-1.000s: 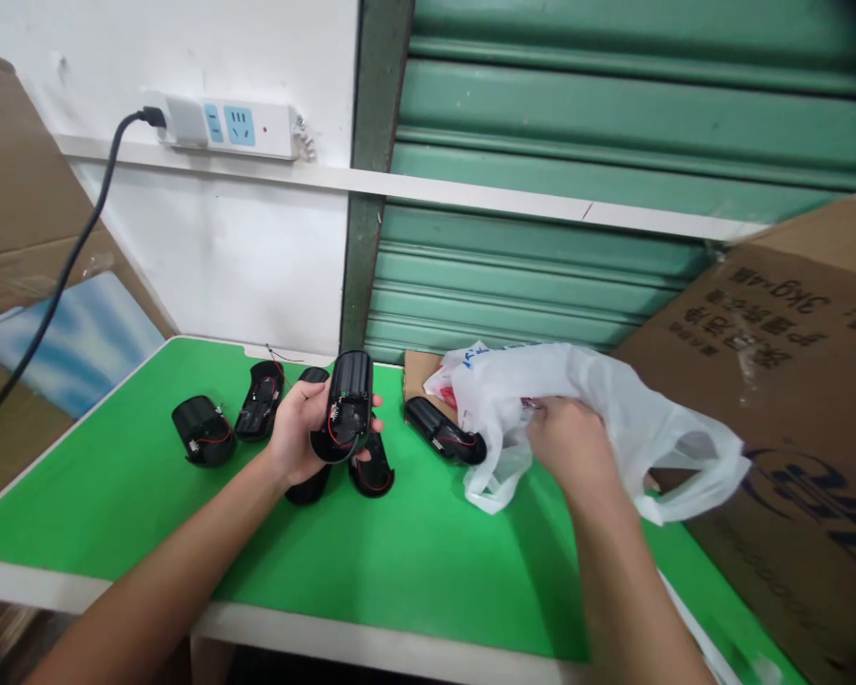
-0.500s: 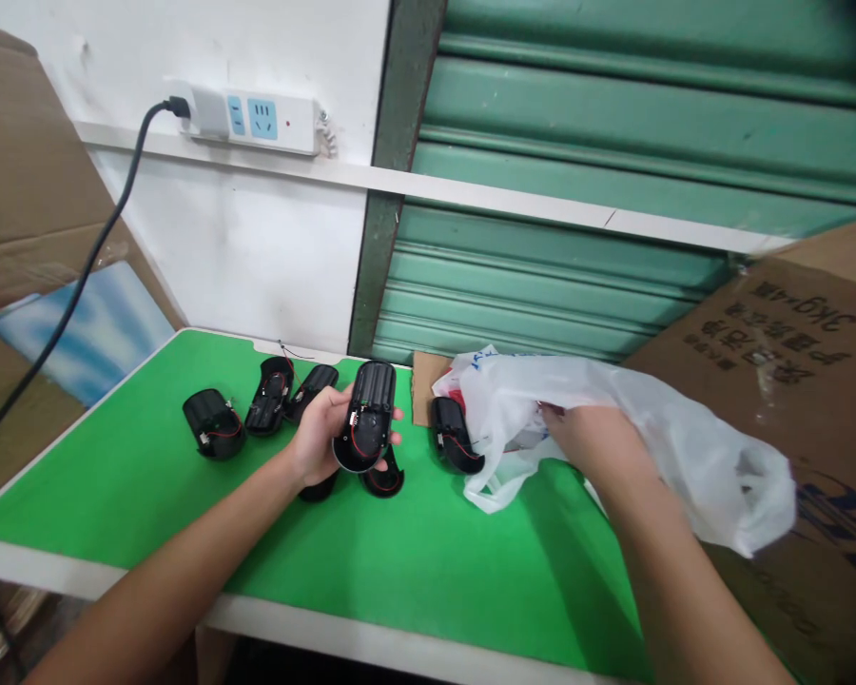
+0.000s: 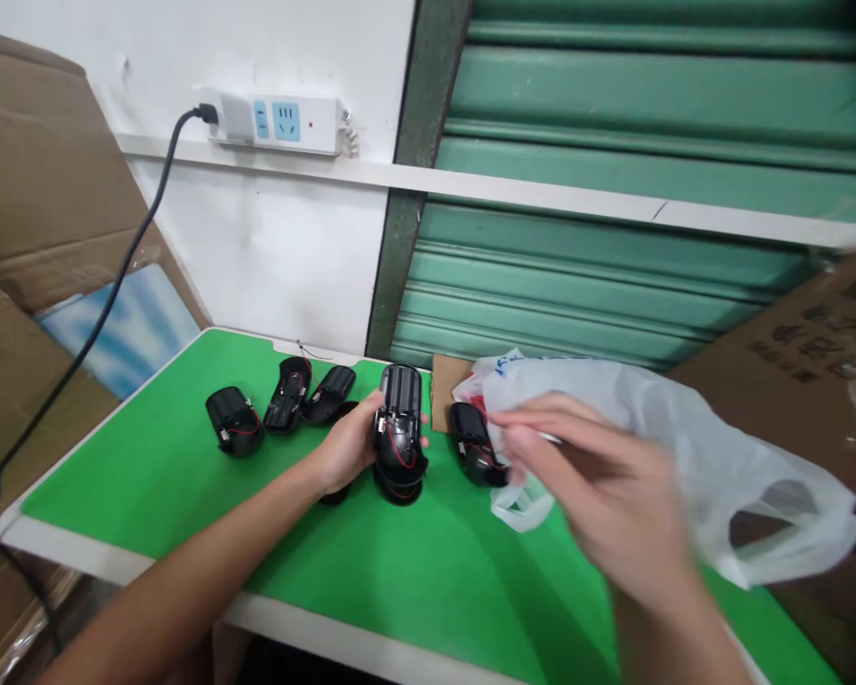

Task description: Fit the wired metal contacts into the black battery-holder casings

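My left hand (image 3: 353,442) is closed around a black plastic housing (image 3: 400,428) with a ribbed, compartment-like top and a thin red wire in its lower hollow. It is held tilted above the green tabletop, over another black part that it mostly covers. My right hand (image 3: 599,485), smeared by motion, is in a pinch in front of a white plastic bag (image 3: 642,409). A small whitish tip shows at its fingers, too blurred to name. Just left of those fingers lies a similar black housing (image 3: 475,442) with a red wire.
Several more black housings (image 3: 234,420) lie at the left on the green tabletop (image 3: 149,504). A cardboard piece (image 3: 447,385) sits by the bag. Cardboard boxes (image 3: 35,152) flank the table. A black cable (image 3: 139,228) hangs from a wall power strip (image 3: 292,124).
My right hand has come out of the plastic bag and moved left toward the held housing, fingers pinched. My left hand still holds the housing. The view has shifted slightly.
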`<state>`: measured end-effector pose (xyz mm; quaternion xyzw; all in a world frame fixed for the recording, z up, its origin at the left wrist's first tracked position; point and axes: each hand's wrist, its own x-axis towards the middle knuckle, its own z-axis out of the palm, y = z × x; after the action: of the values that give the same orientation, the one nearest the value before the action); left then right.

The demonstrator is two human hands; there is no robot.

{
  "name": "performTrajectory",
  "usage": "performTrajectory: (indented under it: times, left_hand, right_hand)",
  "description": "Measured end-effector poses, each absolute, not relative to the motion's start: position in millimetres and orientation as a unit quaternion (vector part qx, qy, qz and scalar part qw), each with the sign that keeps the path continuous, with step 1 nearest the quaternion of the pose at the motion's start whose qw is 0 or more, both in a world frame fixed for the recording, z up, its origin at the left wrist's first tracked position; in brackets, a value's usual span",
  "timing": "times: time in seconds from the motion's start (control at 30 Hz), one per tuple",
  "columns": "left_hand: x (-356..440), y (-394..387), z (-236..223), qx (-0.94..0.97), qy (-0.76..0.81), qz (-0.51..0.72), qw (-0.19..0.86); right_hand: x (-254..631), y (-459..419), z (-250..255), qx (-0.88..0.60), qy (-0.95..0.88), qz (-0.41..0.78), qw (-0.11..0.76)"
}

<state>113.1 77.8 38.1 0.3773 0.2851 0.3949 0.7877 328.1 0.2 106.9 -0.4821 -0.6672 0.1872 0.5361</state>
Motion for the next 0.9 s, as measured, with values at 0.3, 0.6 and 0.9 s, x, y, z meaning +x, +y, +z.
performTrajectory:
  times: [0.3, 0.6, 0.9]
  left_hand:
    - [111, 78, 39, 0.387, 0.325, 0.416, 0.756]
    - [117, 70, 42, 0.42, 0.337, 0.425, 0.727]
    - [119, 71, 40, 0.468, 0.338, 0.459, 0.675]
  right_hand:
    - [289, 59, 28, -0.442, -0.526, 0.348, 0.638]
    - [299, 47, 29, -0.453, -0.547, 0.332, 0.621]
    - [294, 46, 27, -0.424, -0.555, 0.411, 0.585]
